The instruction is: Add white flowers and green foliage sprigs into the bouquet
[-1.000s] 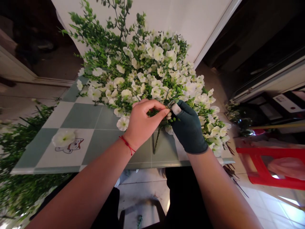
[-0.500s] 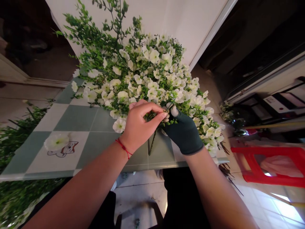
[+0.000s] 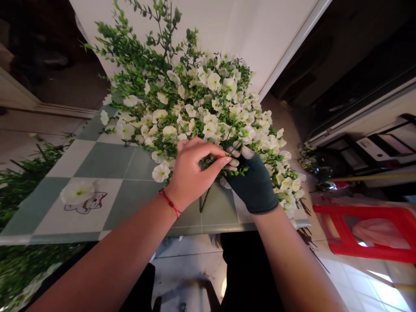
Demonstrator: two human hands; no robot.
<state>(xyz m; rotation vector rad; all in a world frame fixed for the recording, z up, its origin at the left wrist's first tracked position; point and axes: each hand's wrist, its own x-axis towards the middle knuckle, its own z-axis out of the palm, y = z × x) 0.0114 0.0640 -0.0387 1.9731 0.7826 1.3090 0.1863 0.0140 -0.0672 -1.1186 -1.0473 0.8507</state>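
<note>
My left hand (image 3: pixel 195 167), bare with a red string bracelet, pinches a thin green artificial flower stem (image 3: pixel 205 198) between thumb and forefinger. Close against it, my right hand (image 3: pixel 250 177), in a dark fingerless glove, has its fingers curled around the same leafy stem. The stem's lower end slants down toward the front of the table. Just beyond both hands spreads a big heap of white artificial flowers (image 3: pixel 211 123) with green leaves. The exact spot where the fingertips meet is partly hidden by leaves and fingers.
A loose white flower head (image 3: pixel 78 192) lies at left on the checkered table (image 3: pixel 139 199). Tall green sprigs (image 3: pixel 130 52) rise at the back left. More greenery (image 3: pixel 26 190) stands left of the table. A red plastic stool (image 3: pixel 367 251) is at the right.
Both hands stay together on the stem, with only small finger shifts. The right fingertips have moved slightly right, and the view has shifted a little.
</note>
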